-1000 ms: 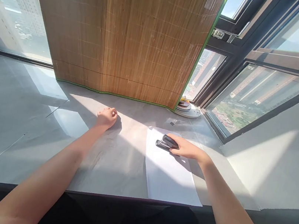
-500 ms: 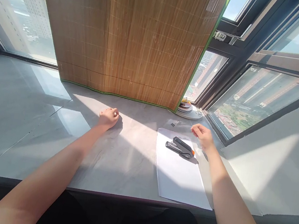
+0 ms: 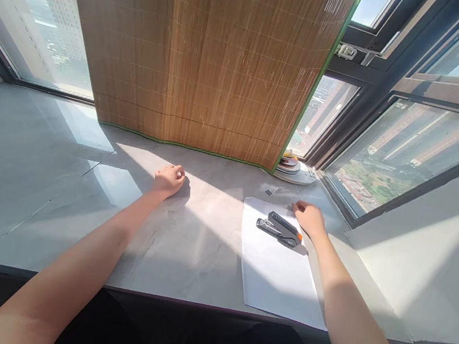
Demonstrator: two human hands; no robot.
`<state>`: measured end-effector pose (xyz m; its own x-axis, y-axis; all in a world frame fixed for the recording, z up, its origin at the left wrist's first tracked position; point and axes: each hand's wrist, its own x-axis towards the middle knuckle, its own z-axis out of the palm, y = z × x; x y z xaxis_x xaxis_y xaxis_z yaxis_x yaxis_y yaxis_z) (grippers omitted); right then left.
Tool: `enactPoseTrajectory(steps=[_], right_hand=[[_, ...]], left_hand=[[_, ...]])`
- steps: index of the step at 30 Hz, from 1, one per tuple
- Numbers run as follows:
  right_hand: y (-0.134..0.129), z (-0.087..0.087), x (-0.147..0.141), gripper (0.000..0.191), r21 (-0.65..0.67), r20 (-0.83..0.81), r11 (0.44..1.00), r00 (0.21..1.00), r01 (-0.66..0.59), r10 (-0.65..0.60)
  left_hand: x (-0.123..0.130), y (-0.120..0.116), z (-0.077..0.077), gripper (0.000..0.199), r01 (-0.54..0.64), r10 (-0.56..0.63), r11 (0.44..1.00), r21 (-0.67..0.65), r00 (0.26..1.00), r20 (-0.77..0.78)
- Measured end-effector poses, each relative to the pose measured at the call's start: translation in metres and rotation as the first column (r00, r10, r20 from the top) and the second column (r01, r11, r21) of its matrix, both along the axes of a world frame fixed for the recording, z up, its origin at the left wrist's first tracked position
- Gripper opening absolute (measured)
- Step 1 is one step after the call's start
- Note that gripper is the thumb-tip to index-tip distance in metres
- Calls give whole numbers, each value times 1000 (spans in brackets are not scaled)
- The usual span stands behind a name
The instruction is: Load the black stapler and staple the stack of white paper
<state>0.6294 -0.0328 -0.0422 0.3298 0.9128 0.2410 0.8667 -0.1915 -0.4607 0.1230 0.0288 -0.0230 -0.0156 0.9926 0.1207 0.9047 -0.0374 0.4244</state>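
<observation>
Fingers (image 3: 299, 207) of my right hand (image 3: 313, 219) bend downward at the upper right corner of the white paper (image 3: 281, 286), clear of the stapler; whether they pinch the sheet or merely rest by it I can't tell. My left hand (image 3: 168, 181) sits on the counter (image 3: 190, 258), its fingers curled into a loose fist, and what lies inside the curl is hidden from me. Both forearms reach forward, bent slightly inward, the right one passing beside the paper's right edge.

Black stapler (image 3: 287, 230) lies across the upper part of the paper, just left of my right hand, its orange-marked end toward me on the right and its nose pointing left. The paper's lower edge comes down to the counter's front edge, its lower right corner close against my forearm. Between the sheet and my left hand runs a wide bare stretch; to the right, the white wall (image 3: 426, 270) and window frame (image 3: 344, 198) leave a narrower strip.

Beyond the paper lies a small dark piece (image 3: 269, 192), too tiny to make out. The bamboo blind (image 3: 211, 60) partly covers a stack of plates (image 3: 296, 173). My elbows are cut off below, and my lap is lost in shadow.
</observation>
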Motion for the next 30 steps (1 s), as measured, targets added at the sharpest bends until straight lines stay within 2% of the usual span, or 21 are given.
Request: enactPoseTrajectory(steps=[3,5,7,8,11,13,14,15,16,17,18,20,21,22,23,25,26,30], right_hand=[[1,-7,4,26,-37,50,999,998,-23,25],[0,-8,-2,31,111,55,992,997,-52,46],[1,-8,-13,34,283,76,950,990,-132,115],[2,-9,-20,33,328,95,924,980,-195,173],[10,-12,-36,27,265,146,876,915,-403,377],[17,-15,-42,34,175,162,864,879,-473,448],[20,-16,-44,39,126,165,860,865,-495,473],[23,-17,-46,45,71,164,856,853,-511,496],[26,-17,-48,51,13,162,853,843,-522,514],[28,-17,-50,56,-46,158,848,834,-529,529],[29,-17,-52,60,-101,155,843,828,-529,539],[31,-16,-57,63,-180,153,835,823,-521,547],[32,-15,-61,63,-202,154,831,820,-519,550],[33,-15,-66,63,-214,157,826,816,-522,557],[33,-15,-71,63,-218,161,821,811,-527,563],[35,-15,-88,61,-217,174,813,798,-541,577],[36,-15,-99,61,-219,180,810,794,-543,581],[46,-13,-161,64,-240,182,790,773,-564,608]], left_hand=[[0,1,0,13,-4,4,1000,5,1000,9],[-1,2,-1,12,-2,2,1000,15,1000,21],[-3,3,-3,12,-1,0,1000,29,999,40],[-3,4,-4,12,-2,0,999,37,999,54],[-4,6,-7,14,-13,3,998,64,989,148],[-4,8,-8,16,-36,6,995,94,955,297],[-6,9,-7,18,-63,6,990,126,912,411],[-8,10,-6,21,-101,-5,981,163,835,550],[-11,11,-4,26,-140,-33,972,190,716,697],[-16,12,-2,31,-166,-80,965,205,556,827],[-22,14,2,35,-172,-134,963,208,364,922],[-40,16,9,39,-99,-211,973,209,-13,977],[-51,17,13,40,-79,-232,972,222,-161,959],[-62,18,16,42,-76,-247,969,235,-280,928],[-73,17,19,43,-91,-269,963,253,-368,890],[-96,14,24,45,-172,-345,938,300,-450,823],[-106,11,25,45,-226,-393,919,324,-445,805],[-135,-3,28,43,-411,-489,836,363,-256,834]])
